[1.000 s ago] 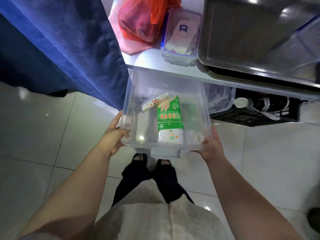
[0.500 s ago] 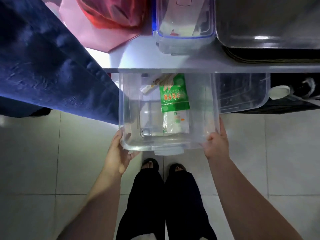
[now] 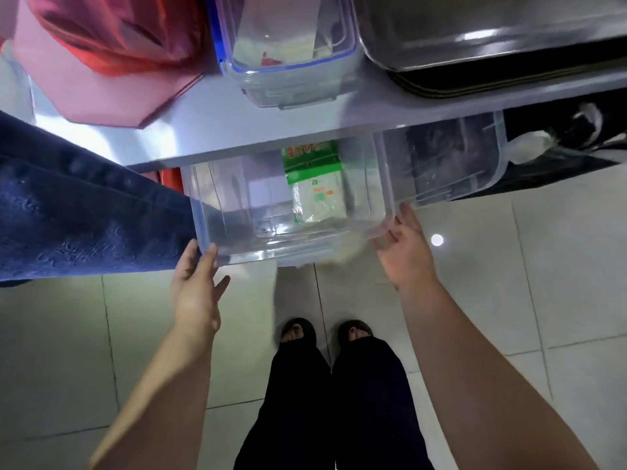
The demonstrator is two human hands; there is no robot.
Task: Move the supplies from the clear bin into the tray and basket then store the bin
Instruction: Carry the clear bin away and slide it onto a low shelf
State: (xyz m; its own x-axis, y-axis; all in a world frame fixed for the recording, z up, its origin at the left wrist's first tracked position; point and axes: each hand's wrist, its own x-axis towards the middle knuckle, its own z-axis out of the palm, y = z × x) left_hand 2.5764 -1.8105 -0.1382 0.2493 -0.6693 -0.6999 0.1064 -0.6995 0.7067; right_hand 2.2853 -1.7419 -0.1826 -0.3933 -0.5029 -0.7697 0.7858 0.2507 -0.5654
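Observation:
The clear bin [image 3: 234,215] sits low, its back half under the table edge [image 3: 305,130]. A green and white packet [image 3: 317,188] lies inside it, partly hidden by the table. My left hand [image 3: 196,286] is at the bin's front left corner, fingers spread, fingertips touching the wall. At the front right corner my right hand [image 3: 405,256] is open, its fingers against the rim. A metal tray [image 3: 475,39] rests on the table at upper right. A dark basket [image 3: 570,130] shows under the table at far right.
A blue cloth [image 3: 84,205] hangs at the left beside the bin. A second clear bin [image 3: 454,161] sits under the table to the right. On the table are a red bag [image 3: 112,35] and a blue-rimmed clear box [image 3: 288,66]. My feet [image 3: 325,334] stand on tiled floor.
The bin has slid farther under the table, hiding more of the packet. Both hands have gone from gripping its front corners to open fingers resting against it.

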